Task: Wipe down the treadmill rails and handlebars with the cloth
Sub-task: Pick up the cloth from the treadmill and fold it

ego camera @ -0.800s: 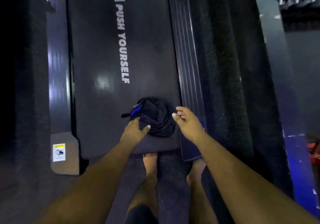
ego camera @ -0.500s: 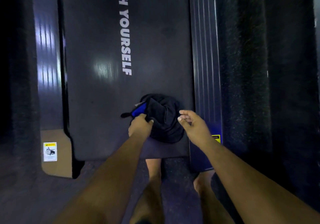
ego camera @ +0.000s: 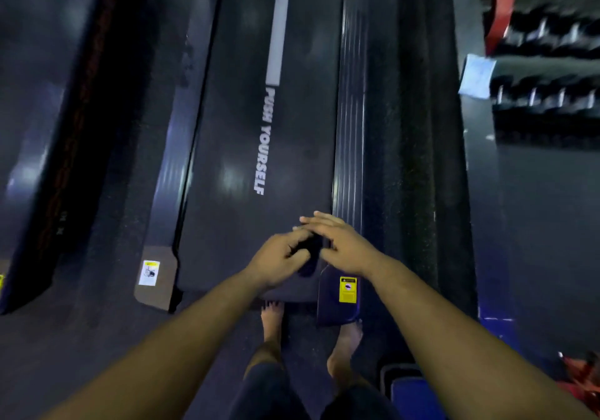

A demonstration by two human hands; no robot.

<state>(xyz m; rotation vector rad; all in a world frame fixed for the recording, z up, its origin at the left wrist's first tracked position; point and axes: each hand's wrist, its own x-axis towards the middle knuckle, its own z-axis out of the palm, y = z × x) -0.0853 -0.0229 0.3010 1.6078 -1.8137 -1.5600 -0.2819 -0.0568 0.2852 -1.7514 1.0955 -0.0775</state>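
Note:
A dark cloth (ego camera: 310, 252) is bunched small between my two hands, above the rear end of the treadmill belt (ego camera: 246, 146), which reads "PUSH YOURSELF". My left hand (ego camera: 279, 262) grips the cloth from the left with curled fingers. My right hand (ego camera: 341, 244) lies over the cloth's right side with its fingers stretched out flat; most of the cloth is hidden under both hands. The ribbed right side rail (ego camera: 350, 133) runs just right of my hands. The left side rail (ego camera: 172, 166) lies across the belt. No handlebars are in view.
My bare feet (ego camera: 272, 320) stand on the dark floor behind the treadmill. A yellow warning sticker (ego camera: 347, 289) marks the right rear cap. Another machine (ego camera: 65, 146) stands to the left. A dumbbell rack (ego camera: 545, 72) with a pale cloth or paper (ego camera: 475, 76) stands at the right.
The cloth lay as a loose heap on the belt; now both hands have closed in on it and gathered it small. The view has risen and pulled back.

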